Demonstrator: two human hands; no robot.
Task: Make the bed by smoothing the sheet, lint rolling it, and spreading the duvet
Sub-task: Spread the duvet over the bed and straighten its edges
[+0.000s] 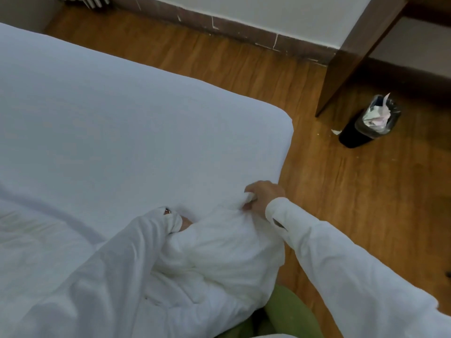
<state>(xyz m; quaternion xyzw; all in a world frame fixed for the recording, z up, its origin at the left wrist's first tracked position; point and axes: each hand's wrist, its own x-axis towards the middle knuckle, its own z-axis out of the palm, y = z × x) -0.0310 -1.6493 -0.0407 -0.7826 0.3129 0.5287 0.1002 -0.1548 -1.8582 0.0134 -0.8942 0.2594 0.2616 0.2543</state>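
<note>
A white sheet covers the mattress, smooth up to its rounded far corner. A bunched white duvet lies heaped along the near edge of the bed. My right hand grips a fold of the duvet at the bed's right edge, fingers curled round the cloth. My left hand is mostly hidden by its white sleeve and the duvet; only a bit of it shows, seemingly clutching the fabric. No lint roller is in view.
Wooden floor runs to the right of the bed. A black bin with a plastic liner and paper stands there, scraps beside it. A dark wooden furniture leg rises near the wall. Green cloth shows at the bottom.
</note>
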